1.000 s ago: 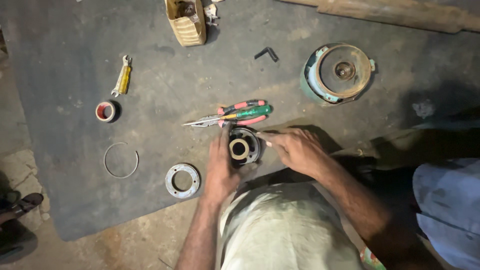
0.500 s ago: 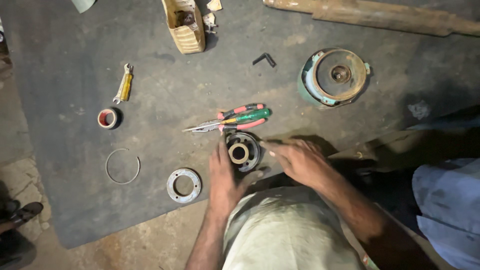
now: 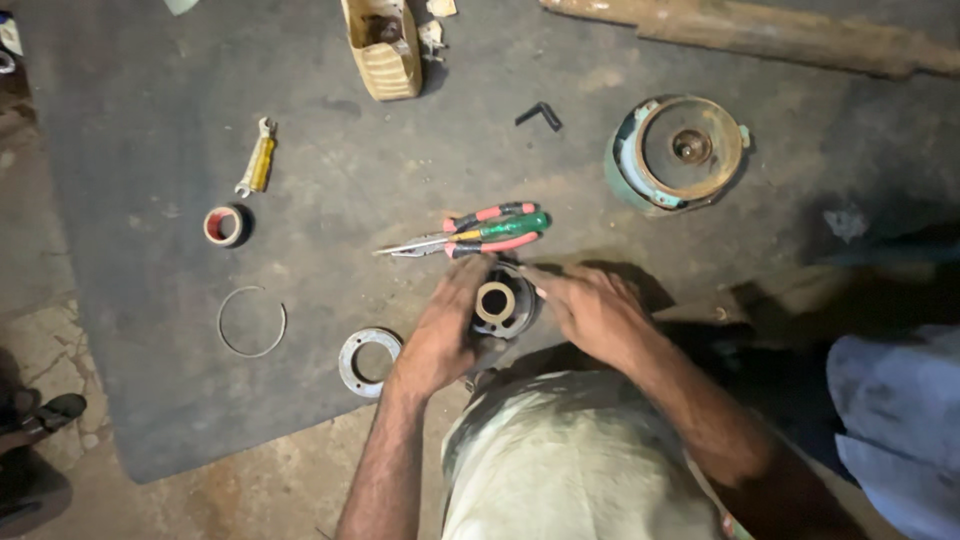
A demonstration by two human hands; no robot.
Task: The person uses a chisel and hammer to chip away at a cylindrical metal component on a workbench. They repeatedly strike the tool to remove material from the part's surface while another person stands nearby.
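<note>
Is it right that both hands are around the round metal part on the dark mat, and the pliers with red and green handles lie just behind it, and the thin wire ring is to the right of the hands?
Not quite. The head view shows the thin wire ring left of the left hand and right hand, not right. The rest holds.

Dull metal, worn mat

Between the fingers of both hands, the housing looks dark matt metal with a brassy bore. Just beyond the fingertips, pliers have glossy plastic grips. The mat looks rough, scuffed rubber.
</note>
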